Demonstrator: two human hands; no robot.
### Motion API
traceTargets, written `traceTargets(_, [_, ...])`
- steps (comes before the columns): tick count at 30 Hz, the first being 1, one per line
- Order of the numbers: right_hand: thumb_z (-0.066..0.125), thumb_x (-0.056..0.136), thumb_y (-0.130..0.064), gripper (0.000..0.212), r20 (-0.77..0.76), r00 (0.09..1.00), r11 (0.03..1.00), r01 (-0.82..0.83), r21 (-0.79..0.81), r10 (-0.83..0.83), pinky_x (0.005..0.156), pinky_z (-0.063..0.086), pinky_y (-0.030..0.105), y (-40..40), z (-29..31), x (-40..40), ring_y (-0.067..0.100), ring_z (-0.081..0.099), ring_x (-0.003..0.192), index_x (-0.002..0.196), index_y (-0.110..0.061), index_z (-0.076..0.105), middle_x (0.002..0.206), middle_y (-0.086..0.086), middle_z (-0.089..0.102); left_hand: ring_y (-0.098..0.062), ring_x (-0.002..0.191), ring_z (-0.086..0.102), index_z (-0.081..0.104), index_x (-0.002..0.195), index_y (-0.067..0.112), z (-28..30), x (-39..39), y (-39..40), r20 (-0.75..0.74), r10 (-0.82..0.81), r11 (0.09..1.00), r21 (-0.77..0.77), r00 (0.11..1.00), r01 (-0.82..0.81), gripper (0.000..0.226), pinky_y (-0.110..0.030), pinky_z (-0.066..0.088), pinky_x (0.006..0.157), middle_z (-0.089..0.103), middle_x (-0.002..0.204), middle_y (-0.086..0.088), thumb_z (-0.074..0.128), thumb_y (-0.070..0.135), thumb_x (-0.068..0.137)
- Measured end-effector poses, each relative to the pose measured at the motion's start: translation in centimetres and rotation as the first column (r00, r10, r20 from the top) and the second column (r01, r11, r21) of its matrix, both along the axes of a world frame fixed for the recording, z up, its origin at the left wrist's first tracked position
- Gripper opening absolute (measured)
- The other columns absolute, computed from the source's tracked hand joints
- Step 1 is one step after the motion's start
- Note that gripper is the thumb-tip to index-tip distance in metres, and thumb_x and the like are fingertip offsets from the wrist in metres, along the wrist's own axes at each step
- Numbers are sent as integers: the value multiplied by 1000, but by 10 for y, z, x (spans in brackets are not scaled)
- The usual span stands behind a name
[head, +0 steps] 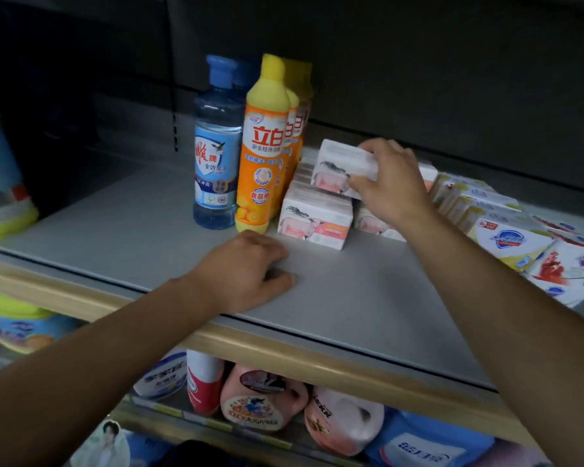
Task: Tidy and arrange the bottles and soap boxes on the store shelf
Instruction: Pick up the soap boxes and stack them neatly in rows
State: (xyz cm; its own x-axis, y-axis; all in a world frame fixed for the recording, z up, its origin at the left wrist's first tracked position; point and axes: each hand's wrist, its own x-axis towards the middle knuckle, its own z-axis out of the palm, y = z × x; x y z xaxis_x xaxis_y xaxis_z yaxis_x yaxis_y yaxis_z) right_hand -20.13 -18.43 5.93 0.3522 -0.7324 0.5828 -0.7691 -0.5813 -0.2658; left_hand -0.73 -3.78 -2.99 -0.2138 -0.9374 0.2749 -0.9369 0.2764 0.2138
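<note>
The right hand (388,183) pinches a white soap box (343,166) above stacked soap boxes (314,219) on the grey shelf (149,230); the left hand (246,267) rests there, fingers loosely curled, holding nothing; two blue bottles (216,153) and three orange bottles (262,153) stand leftward.

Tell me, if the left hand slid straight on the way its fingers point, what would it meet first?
Probably the front pink soap box; the left hand points right, so depth leaves doubt.
</note>
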Motion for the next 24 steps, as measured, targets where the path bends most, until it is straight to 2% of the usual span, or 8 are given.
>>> traceTargets(4, [68, 86, -25, 49, -112, 993, 998, 25, 49, -20, 97, 38, 35, -40, 3, 37, 32, 45, 121, 132, -17, 53, 128, 9, 54, -21, 115, 52, 61, 124, 18, -3, 4, -7, -33, 19, 1000, 24, 999, -18, 60, -34, 43, 98, 61, 122, 0, 48, 63, 87])
traceTargets(6, [67, 87, -24, 48, -144, 989, 996, 48, 74, -37, 97, 39, 37, -55, 1, 50, 34, 45, 121, 133, -17, 53, 130, 11, 54, -20, 113, 50, 62, 123, 21, -4, 6, -10, -45, 13, 1000, 13, 999, -13, 55, -32, 41, 98, 60, 119, 3, 56, 60, 86])
traceTargets(12, [62, 88, -25, 38, -173, 964, 971, 218, 96, -199, 95, 48, 39, -94, 3, 71, 36, 58, 114, 125, -17, 60, 122, 16, 64, -17, 110, 46, 62, 118, 28, -5, 8, -15, -42, 0, 999, -34, 999, -1, 53, -33, 42, 94, 57, 114, 9, 53, 66, 83])
traceTargets(16, [59, 90, -30, 25, -280, 913, 953, 301, -28, -296, 83, 44, 38, -103, 0, 76, 36, 62, 104, 111, -17, 65, 109, 17, 67, -17, 114, 43, 58, 122, 32, -5, 6, -18, -44, 9, 1000, -10, 999, -10, 54, -36, 42, 96, 53, 119, 11, 53, 67, 81])
traceTargets(19, [57, 90, -16, 19, -319, 879, 934, 313, -171, -353, 76, 34, 37, -101, -4, 78, 35, 63, 99, 107, -20, 65, 103, 14, 69, -17, 115, 41, 56, 125, 34, -4, 4, -21, -21, 28, 1000, -2, 999, -28, 56, -37, 41, 97, 51, 121, 13, 54, 67, 81])
traceTargets(21, [56, 88, -11, 25, -301, 896, 943, 289, -166, -328, 74, 35, 36, -98, -6, 78, 37, 63, 99, 109, -21, 64, 105, 15, 67, -17, 115, 41, 56, 125, 34, -5, 4, -22, -19, 33, 999, 1, 999, -33, 55, -36, 40, 98, 51, 122, 13, 54, 66, 81])
traceTargets(23, [57, 88, -16, 36, -239, 950, 979, 201, -27, -201, 75, 40, 33, -97, -10, 79, 37, 60, 106, 123, -23, 59, 117, 16, 62, -17, 116, 41, 55, 125, 35, -5, 5, -22, -18, 37, 999, 8, 999, -36, 55, -36, 39, 99, 51, 122, 13, 53, 67, 81])
traceTargets(24, [59, 89, -20, 43, -208, 970, 989, 136, 51, -123, 81, 43, 34, -97, -11, 78, 37, 56, 113, 132, -24, 54, 124, 17, 58, -16, 116, 41, 55, 125, 35, -5, 5, -22, -16, 38, 999, 9, 999, -38, 55, -36, 39, 99, 51, 122, 14, 53, 67, 80])
